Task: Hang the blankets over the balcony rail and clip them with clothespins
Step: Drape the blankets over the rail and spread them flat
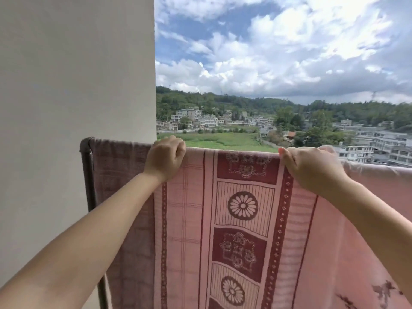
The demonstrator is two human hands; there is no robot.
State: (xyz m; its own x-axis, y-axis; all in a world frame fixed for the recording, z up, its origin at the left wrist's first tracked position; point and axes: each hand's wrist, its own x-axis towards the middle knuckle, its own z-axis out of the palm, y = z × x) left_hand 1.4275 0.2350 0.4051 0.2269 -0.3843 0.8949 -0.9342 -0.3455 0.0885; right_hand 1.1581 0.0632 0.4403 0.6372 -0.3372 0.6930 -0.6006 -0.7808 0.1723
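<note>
A pink blanket (243,219) with dark red flower and lattice panels hangs over the balcony rail (85,150), covering nearly all of it. My left hand (166,156) is closed on the blanket's top fold where it lies over the rail. About a forearm's length to the right, my right hand (312,168) pinches the same top edge with fingers and thumb. Only the rail's dark metal corner post shows at the left. No clothespins are in view.
A plain white wall (75,85) rises directly left of the rail's corner. Beyond the rail is an open drop, with a green field, low buildings and wooded hills far off. More pink fabric (383,181) runs along the rail to the right.
</note>
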